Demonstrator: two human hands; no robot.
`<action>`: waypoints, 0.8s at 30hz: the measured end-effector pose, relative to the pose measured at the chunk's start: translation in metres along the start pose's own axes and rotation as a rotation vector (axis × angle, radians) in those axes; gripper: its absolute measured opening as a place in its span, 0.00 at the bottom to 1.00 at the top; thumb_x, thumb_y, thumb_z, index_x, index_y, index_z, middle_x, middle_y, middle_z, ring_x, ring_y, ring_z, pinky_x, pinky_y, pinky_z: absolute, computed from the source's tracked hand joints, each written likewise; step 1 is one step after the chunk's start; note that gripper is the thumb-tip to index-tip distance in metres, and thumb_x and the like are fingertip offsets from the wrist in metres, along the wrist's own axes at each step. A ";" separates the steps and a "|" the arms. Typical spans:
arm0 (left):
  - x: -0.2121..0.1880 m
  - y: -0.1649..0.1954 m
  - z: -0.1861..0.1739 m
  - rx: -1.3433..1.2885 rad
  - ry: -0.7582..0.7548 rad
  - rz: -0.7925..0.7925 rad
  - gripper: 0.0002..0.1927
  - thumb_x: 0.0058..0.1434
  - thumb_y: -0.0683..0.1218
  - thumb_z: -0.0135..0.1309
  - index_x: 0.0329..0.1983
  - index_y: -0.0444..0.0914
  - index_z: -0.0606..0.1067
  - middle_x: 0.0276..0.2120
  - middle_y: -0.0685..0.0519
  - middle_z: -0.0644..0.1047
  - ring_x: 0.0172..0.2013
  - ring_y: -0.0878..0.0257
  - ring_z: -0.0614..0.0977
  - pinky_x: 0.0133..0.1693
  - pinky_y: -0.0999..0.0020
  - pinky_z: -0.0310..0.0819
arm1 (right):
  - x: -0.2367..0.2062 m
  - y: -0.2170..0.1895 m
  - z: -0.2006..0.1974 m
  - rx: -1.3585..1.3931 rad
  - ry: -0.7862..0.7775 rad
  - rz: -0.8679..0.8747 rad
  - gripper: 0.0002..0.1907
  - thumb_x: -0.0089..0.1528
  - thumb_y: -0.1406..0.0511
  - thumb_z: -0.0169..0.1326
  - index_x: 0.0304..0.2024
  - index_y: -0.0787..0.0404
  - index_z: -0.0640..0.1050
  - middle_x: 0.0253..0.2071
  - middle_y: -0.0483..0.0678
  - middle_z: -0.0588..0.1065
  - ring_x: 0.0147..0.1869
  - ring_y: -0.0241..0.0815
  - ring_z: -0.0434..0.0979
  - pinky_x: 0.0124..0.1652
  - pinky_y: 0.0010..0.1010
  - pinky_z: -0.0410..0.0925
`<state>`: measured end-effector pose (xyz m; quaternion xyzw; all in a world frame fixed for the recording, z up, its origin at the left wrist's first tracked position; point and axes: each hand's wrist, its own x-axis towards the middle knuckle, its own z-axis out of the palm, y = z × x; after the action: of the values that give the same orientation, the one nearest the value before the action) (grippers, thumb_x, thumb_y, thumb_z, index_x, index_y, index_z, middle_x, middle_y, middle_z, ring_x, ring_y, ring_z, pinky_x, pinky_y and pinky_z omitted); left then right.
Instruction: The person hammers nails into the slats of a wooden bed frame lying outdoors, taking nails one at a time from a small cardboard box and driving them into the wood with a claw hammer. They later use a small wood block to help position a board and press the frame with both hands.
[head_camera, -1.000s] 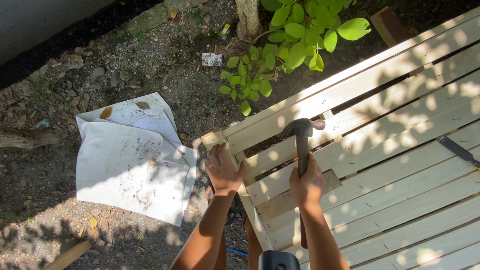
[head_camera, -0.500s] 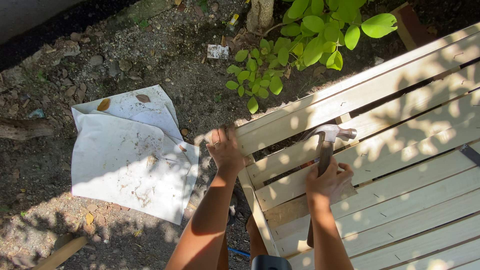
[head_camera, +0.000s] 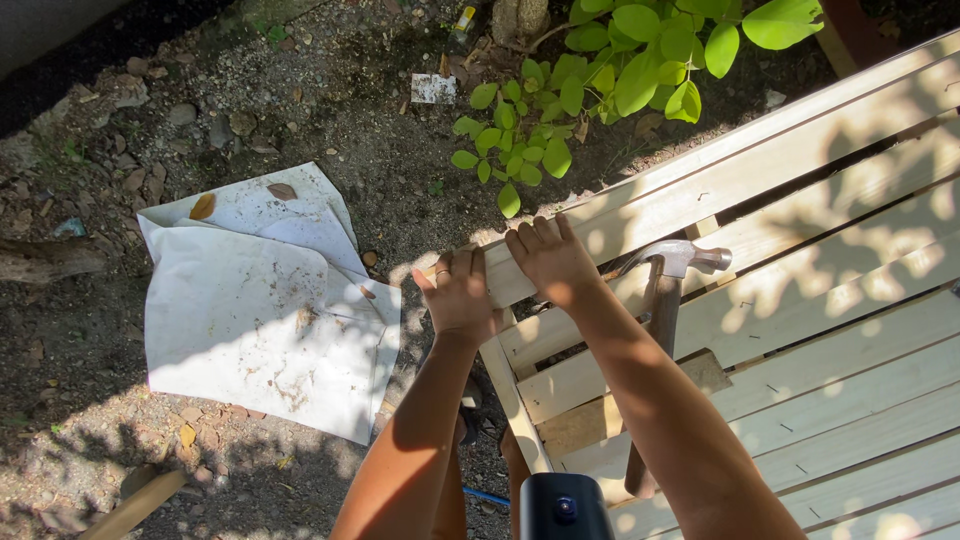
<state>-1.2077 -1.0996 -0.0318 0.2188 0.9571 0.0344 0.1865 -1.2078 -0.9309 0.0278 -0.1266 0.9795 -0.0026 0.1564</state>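
Both hands, left (head_camera: 460, 292) and right (head_camera: 550, 258), gripping pallet end board (head_camera: 640, 215), hammer (head_camera: 660, 300) lying loose alongside

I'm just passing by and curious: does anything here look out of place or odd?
Yes. A hammer lies loose on the pale slatted wooden frame, unheld, while the left hand and right hand grip the frame's end board. On the dirt beside it lies a crumpled, soiled white sheet with dead leaves.
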 end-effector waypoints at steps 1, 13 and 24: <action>0.000 0.000 0.001 0.006 0.007 -0.001 0.52 0.33 0.55 0.70 0.66 0.42 0.66 0.60 0.55 0.66 0.63 0.54 0.65 0.62 0.24 0.45 | 0.001 0.000 0.001 -0.001 0.074 -0.004 0.42 0.50 0.61 0.66 0.66 0.61 0.67 0.61 0.51 0.69 0.69 0.54 0.66 0.66 0.57 0.60; 0.006 0.007 0.012 0.105 -0.061 -0.088 0.53 0.35 0.55 0.72 0.67 0.45 0.64 0.57 0.56 0.66 0.62 0.54 0.67 0.61 0.23 0.47 | -0.004 -0.005 -0.002 0.050 0.148 0.060 0.48 0.45 0.63 0.69 0.67 0.58 0.67 0.63 0.49 0.69 0.71 0.52 0.65 0.68 0.56 0.58; -0.005 0.006 0.011 0.074 0.109 -0.057 0.55 0.36 0.55 0.72 0.69 0.43 0.61 0.64 0.50 0.60 0.70 0.46 0.59 0.61 0.26 0.48 | -0.158 -0.030 0.050 0.539 0.463 1.301 0.40 0.47 0.59 0.73 0.56 0.68 0.72 0.52 0.66 0.69 0.53 0.65 0.69 0.47 0.54 0.67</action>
<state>-1.1971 -1.0967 -0.0395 0.1959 0.9724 0.0057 0.1268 -1.0397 -0.9191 0.0295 0.5258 0.8301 -0.1763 -0.0584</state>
